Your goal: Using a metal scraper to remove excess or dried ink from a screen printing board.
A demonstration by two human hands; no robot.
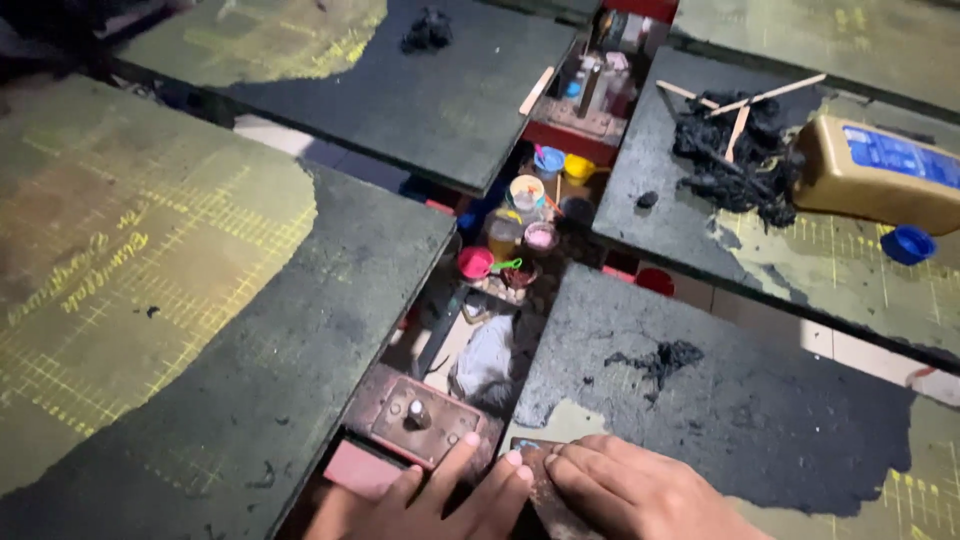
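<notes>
Both hands flat on a small dark strip at the bottom edge

The dark strip (545,490) lies at a grey board's (760,400) near corner; left hand (440,505) and right hand (640,495) press it, fingers together, nothing clasped. Just left sits a rusty plate (425,420) with a knob; paint pots (515,235) crowd the gap beyond, a yellow bottle (880,170) far right.
</notes>
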